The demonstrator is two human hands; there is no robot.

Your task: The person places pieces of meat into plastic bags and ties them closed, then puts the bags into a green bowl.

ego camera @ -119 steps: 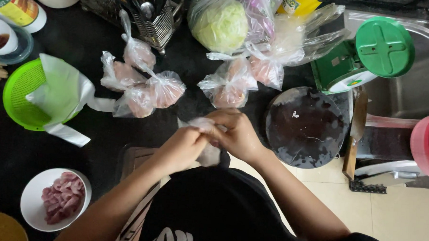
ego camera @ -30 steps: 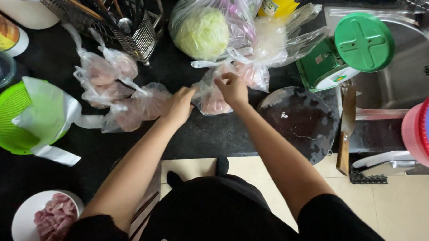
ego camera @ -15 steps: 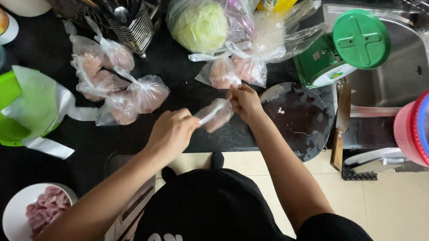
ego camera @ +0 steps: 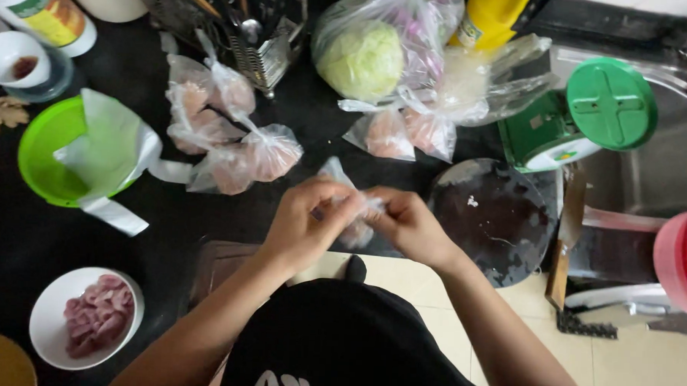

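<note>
Mostly hidden: small clear bag (ego camera: 352, 208) between left hand (ego camera: 308, 224), right hand (ego camera: 409, 227).

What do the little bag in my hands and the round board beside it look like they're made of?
The small bag looks like thin clear plastic film: see-through, crinkled, glossy. The round chopping board seems dark, worn wood, matte and scuffed with pale marks, though the material is uncertain.

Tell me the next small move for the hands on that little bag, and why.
Probably pull the knot snug. Both the left hand and right hand pinch the neck of a small clear bag of pinkish meat over the black counter's edge, while the tied bags already lie knotted.
</note>
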